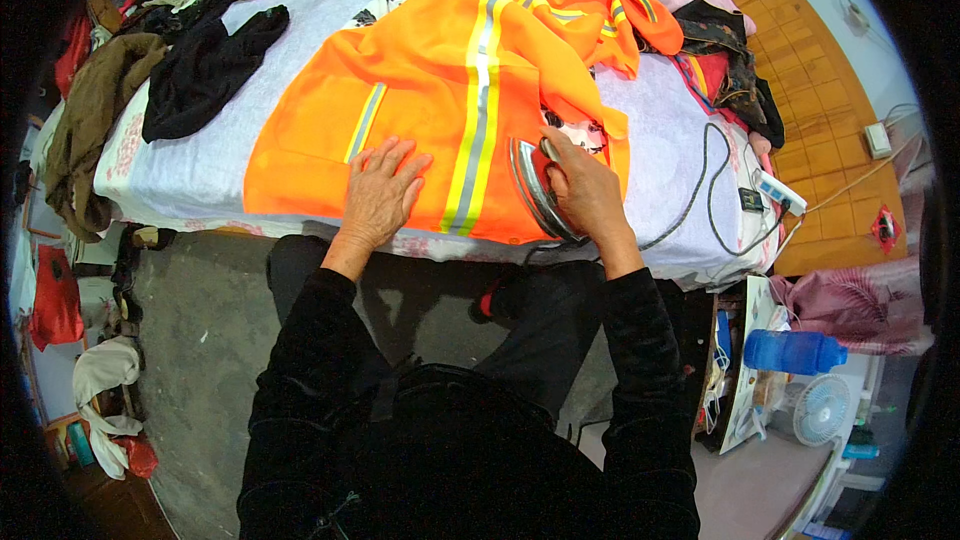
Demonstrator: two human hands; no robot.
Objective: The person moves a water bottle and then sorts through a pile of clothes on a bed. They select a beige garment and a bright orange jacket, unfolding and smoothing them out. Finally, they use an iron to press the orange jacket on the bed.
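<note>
An orange high-visibility jacket point(440, 80) with yellow and grey reflective stripes lies spread on a bed covered by a pale sheet point(210, 160). My left hand point(383, 190) rests flat on the jacket's lower part, fingers spread, just left of the vertical stripe. My right hand point(588, 192) grips the handle of a metal clothes iron point(535, 188), which is tilted up on its side at the jacket's lower right edge. The iron's black cord point(705, 185) loops to the right over the sheet.
A black garment point(205, 65) and brown clothes point(95, 115) lie at the bed's left. Dark patterned clothes point(725, 65) sit at the right. A power strip point(778, 192) rests near the bed's right edge. A blue bottle point(790, 352) and small fan point(820, 410) stand lower right.
</note>
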